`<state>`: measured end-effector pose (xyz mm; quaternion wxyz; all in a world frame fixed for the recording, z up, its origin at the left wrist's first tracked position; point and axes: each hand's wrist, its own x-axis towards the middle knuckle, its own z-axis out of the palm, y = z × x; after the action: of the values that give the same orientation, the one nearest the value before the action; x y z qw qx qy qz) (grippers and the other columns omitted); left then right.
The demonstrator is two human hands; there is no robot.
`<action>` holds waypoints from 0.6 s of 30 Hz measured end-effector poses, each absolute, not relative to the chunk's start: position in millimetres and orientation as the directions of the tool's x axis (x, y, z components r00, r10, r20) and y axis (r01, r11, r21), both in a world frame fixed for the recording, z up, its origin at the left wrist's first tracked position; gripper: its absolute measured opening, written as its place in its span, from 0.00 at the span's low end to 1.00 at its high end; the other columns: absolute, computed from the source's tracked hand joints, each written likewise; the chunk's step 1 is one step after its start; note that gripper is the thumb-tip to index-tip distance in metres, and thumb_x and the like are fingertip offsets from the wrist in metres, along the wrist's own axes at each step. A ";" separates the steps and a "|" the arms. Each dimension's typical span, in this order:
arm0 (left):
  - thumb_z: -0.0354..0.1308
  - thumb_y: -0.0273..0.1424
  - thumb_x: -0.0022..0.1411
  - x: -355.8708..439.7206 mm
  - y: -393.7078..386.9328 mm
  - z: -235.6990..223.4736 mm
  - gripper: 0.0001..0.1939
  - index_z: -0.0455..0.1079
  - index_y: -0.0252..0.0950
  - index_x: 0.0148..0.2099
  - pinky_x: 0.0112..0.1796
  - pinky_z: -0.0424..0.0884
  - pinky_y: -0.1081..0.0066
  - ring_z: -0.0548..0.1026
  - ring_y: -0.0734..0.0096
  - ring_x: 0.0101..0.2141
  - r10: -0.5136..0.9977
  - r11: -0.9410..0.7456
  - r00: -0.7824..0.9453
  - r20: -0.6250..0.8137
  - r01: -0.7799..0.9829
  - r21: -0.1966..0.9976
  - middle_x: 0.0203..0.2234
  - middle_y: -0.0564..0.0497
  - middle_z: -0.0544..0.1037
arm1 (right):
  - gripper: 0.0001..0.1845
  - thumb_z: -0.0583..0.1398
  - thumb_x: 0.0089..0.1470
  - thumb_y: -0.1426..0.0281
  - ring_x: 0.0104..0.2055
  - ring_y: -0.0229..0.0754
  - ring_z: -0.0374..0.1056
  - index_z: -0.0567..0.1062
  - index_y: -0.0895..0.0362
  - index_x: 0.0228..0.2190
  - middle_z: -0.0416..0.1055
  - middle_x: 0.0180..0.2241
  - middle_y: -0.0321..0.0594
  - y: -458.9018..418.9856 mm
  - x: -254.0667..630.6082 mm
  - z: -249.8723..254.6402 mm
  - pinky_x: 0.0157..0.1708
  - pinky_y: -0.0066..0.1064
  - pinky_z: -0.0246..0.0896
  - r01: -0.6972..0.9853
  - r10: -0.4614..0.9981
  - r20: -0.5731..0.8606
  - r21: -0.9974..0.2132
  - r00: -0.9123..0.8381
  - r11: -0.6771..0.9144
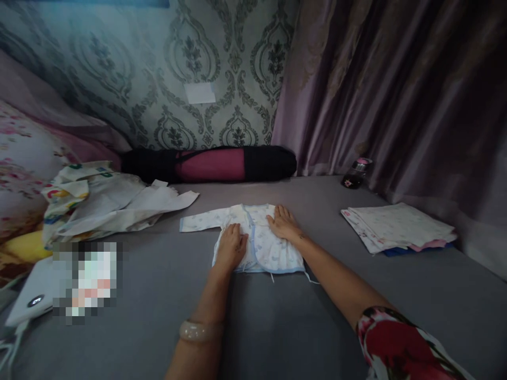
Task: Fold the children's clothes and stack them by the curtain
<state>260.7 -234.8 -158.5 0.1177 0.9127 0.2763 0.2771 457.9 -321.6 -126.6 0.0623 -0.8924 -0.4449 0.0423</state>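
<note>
A small white baby shirt (273, 256) with a pale blue print and blue trim lies spread on the grey bed sheet. One sleeve stretches out to the left; the other does not show past my right hand. My left hand (233, 247) rests flat on the left half of the shirt, near the base of that sleeve. Over the shirt's upper right shoulder lies my right hand (284, 224), palm down with fingers stretched out. Thin tie strings hang from the lower hem onto the sheet.
A stack of folded cloths (400, 227) lies at the right, with a dark bottle (354, 174) behind it. Crumpled clothes (114, 203) are heaped at the left, above a white device with a cable (37, 290). A black and pink rolled bag (209, 164) lies along the wall.
</note>
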 end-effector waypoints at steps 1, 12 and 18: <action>0.47 0.34 0.65 260.8 -235.7 -156.0 0.17 0.61 0.33 0.54 0.55 0.63 0.57 0.67 0.58 0.53 0.583 -0.810 0.689 0.431 0.448 0.379 0.50 0.39 0.71 | 0.39 0.38 0.62 0.55 0.67 0.53 0.40 0.51 0.73 0.62 0.43 0.66 0.58 -321.0 458.4 -124.6 0.62 0.43 0.37 0.789 0.800 -0.029 -0.149 0.599 -0.596; 0.45 0.25 0.62 257.8 -234.0 -140.4 0.17 0.65 0.35 0.52 0.49 0.69 0.59 0.73 0.61 0.47 0.718 -0.686 0.549 0.429 0.450 0.572 0.45 0.41 0.75 | 0.33 0.37 0.63 0.59 0.68 0.48 0.35 0.53 0.62 0.63 0.44 0.66 0.47 -275.1 411.7 -106.7 0.63 0.49 0.26 0.942 0.956 0.047 -0.190 0.291 -0.277; 0.45 0.22 0.58 254.0 -234.3 -129.0 0.17 0.69 0.33 0.48 0.47 0.70 0.62 0.74 0.62 0.45 0.829 -0.538 0.460 0.319 0.497 0.681 0.43 0.42 0.77 | 0.33 0.39 0.63 0.60 0.68 0.46 0.36 0.51 0.65 0.64 0.42 0.67 0.47 -242.0 397.7 -114.3 0.64 0.47 0.29 0.967 0.983 0.007 -0.180 0.185 -0.181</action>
<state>254.0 -234.3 -129.0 0.2564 0.8150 0.4065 0.3237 397.7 -242.0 -114.3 0.0718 -0.7665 -0.6358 0.0548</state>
